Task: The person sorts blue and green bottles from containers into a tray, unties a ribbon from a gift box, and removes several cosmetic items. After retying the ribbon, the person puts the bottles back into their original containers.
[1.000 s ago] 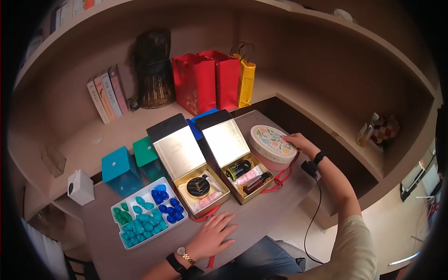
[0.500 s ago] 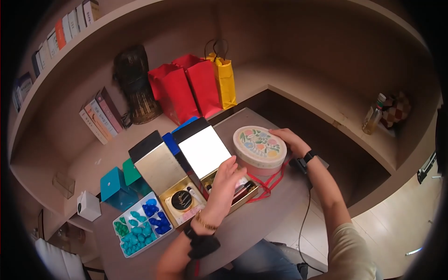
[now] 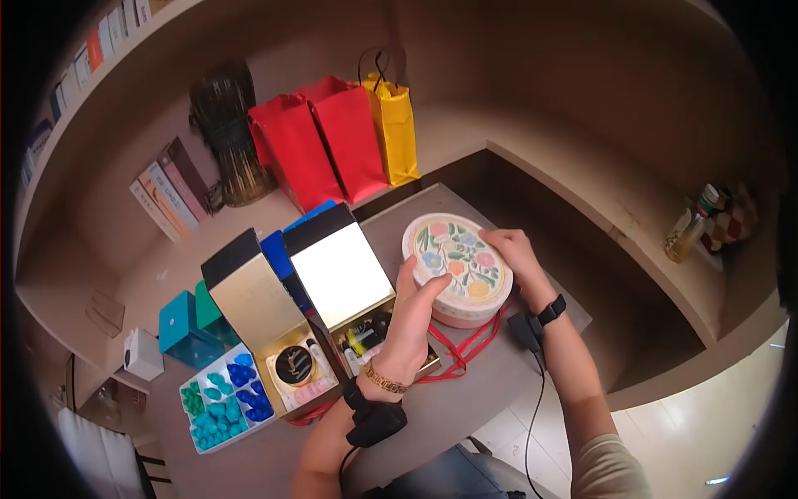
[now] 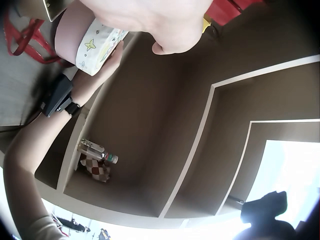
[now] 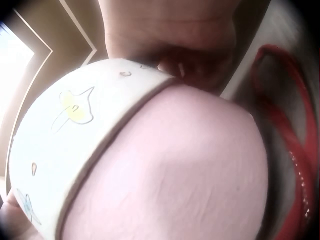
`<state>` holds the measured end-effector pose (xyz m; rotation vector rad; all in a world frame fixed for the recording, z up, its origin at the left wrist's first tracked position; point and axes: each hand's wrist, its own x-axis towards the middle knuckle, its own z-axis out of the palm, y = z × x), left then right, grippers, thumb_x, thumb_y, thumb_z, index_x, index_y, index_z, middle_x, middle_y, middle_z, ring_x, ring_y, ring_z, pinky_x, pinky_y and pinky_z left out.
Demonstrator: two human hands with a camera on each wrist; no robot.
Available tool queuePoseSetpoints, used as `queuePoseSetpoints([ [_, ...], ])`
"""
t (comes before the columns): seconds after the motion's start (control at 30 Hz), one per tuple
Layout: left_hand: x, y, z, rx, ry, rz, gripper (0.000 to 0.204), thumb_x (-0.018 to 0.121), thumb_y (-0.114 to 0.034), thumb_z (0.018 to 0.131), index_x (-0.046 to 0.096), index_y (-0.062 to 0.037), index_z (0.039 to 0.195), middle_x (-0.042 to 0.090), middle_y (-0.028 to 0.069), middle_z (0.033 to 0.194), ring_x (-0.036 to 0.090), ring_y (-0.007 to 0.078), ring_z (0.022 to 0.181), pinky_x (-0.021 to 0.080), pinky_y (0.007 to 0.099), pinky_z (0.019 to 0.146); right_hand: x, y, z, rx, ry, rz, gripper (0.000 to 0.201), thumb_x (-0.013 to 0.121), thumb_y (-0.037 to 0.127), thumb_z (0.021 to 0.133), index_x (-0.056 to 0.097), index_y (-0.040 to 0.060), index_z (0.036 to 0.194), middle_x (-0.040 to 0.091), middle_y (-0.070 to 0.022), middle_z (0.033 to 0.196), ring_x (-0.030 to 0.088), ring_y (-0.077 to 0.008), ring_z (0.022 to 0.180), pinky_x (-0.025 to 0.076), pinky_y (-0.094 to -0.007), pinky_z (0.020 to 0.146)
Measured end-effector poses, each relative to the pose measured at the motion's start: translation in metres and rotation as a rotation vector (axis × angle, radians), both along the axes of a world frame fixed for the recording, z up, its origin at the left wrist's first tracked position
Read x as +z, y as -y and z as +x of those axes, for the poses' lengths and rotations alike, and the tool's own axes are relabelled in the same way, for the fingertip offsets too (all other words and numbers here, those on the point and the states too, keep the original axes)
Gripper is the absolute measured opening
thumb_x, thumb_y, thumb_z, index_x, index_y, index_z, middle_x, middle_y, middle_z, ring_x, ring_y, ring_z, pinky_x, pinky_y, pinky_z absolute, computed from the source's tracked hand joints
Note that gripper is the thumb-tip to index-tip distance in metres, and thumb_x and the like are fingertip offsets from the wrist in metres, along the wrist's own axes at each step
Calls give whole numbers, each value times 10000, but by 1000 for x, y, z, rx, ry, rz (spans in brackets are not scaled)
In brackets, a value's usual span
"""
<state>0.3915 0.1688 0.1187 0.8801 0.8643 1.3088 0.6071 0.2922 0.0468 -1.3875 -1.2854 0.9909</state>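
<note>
Left hand (image 3: 405, 324): my fingers open, nearly straight, at the flower box (image 3: 459, 264)
Right hand (image 3: 517, 259): my fingers bent, holding its edge

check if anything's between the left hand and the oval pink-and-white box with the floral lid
Nothing visible is: the left hand is right at the box, its thumb over the lid. The thin red ribbon lies beside the base, not between them.
</note>
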Motion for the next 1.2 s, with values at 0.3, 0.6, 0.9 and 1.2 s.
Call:
queuePoseSetpoints([
  [0.3,-25,-12,-2,-18,-56,-5,851,692,-173,916,221,87,1576,411,183,1539,326,242,1468,230,370,1215,-6,-2,3,-47,31,29,390,733,346,882,802,-33,935,753,-132,777,694,-165,702,519,-300,653],
  [0.6,-8,-7,0,121,-373,216,850,712,-197,900,265,43,1583,221,237,1649,182,314,1557,188,384,1248,12,12,-8,89,-354,9,314,654,152,964,721,-113,1116,753,-140,935,701,-146,766,536,-256,663],
  [0.9,-15,-4,-7,155,-1304,374,806,696,-415,885,464,104,1457,364,409,1509,304,548,1448,159,631,1206,17,17,-7,81,-292,71,317,687,124,947,709,-130,1135,752,-147,947,705,-148,762,555,-251,685],
  [1.2,-23,2,-16,222,-1641,495,808,696,-482,882,539,127,1389,475,397,1434,348,514,1439,119,695,1184,4,11,-10,77,-211,84,306,719,135,945,725,-110,1128,747,-125,940,680,-113,760,535,-237,676],
])
